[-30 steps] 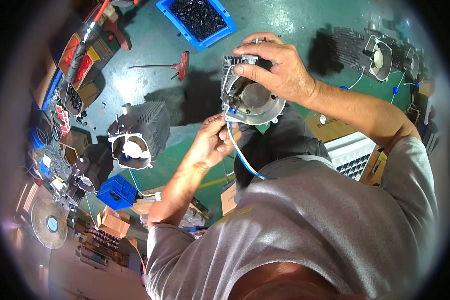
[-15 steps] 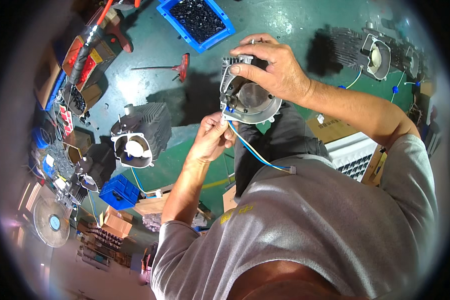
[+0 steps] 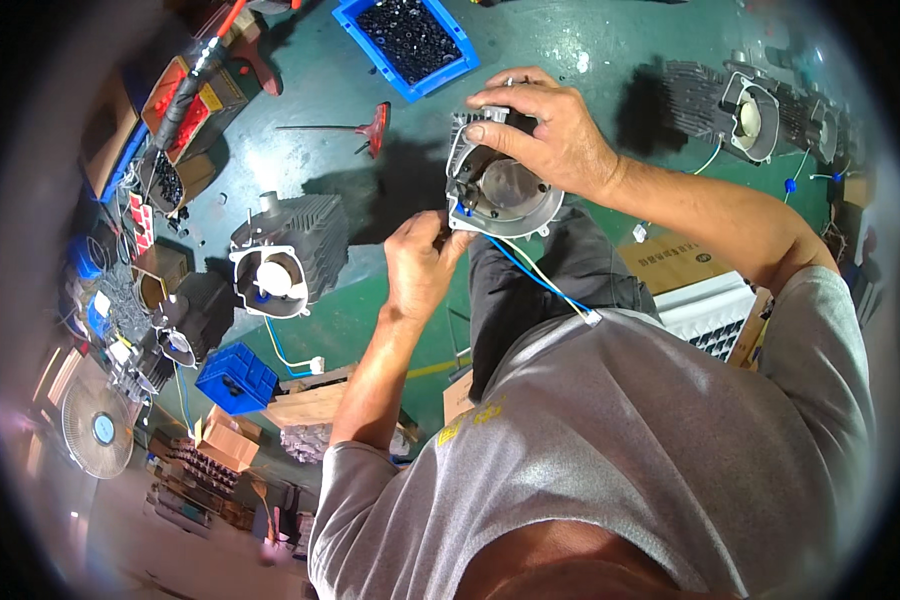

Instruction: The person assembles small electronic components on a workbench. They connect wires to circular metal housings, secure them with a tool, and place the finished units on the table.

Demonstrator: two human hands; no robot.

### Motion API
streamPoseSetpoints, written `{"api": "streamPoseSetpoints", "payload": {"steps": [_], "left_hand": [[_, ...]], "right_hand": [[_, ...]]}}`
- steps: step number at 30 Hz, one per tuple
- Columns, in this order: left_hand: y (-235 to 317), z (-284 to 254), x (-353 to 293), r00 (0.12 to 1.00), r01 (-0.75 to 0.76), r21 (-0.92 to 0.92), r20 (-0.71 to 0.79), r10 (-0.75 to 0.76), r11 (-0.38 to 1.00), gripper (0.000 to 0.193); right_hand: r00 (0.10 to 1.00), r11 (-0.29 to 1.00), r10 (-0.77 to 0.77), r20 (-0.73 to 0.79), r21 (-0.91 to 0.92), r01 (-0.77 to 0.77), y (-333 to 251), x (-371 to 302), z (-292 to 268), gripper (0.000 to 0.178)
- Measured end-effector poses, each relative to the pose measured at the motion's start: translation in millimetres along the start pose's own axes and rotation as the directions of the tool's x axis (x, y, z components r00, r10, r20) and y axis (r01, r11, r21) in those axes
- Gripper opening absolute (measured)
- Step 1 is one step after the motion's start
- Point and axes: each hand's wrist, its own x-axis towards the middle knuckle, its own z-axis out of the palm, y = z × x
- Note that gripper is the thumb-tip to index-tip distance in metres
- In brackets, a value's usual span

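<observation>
Head view: grasping a finned metal housing just past twelve o'clock from the picture's middle, open round side turned to the camera. Clasping it from above, at one o'clock, with the right hand, fingers bent over the top edge and thumb laid along the front by the rim. Meeting the housing's lower corner, at its own seven o'clock, with the left hand, near eleven o'clock; cannot tell the exact grip there, because of curled, partly hidden fingertips. Cannot tell, either, whether resting the housing on the green work surface or holding it clear.

Inside the housing: a dark disc, small black fittings and, toward seven, a bit of blue. Out of its bottom edge, toward five o'clock: a blue and pale cable, ending in a white connector against the grey shirt.

Toward twelve, farther out: a blue tray of small black parts. Between eleven and twelve: a red-handled tool, shaft toward nine. Between nine and ten: a second housing, framing a white disc. Near two: another housing. Near ten: a cardboard box of red pieces. Between eight and nine: a blue bin and, farther out, a round fan.
</observation>
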Motion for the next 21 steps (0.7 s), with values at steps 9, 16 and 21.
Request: {"api": "streamPoseSetpoints", "payload": {"steps": [9, 16, 21], "left_hand": [[3, -4, -9, 0.954, 0.296, -0.445, 0.18, -0.239, 0.845, 0.019], [6, -7, -6, 0.942, 0.285, -0.147, 0.228, -0.248, 0.947, 0.019], [13, 1, -10, 0.962, 0.266, -0.159, 0.104, -0.252, 0.951, 0.021]], "right_hand": [[1.0, 1.0, -0.013, -0.016, -0.009, 0.013, 1, -1, -1, 0.034], [1.0, 1.0, 0.008, -0.008, 0.021, -0.008, -1, -2, 0, 0.035], [1.0, 1.0, -0.014, -0.019, 0.009, 0.014, 1, -2, 1, 0.035]]}}
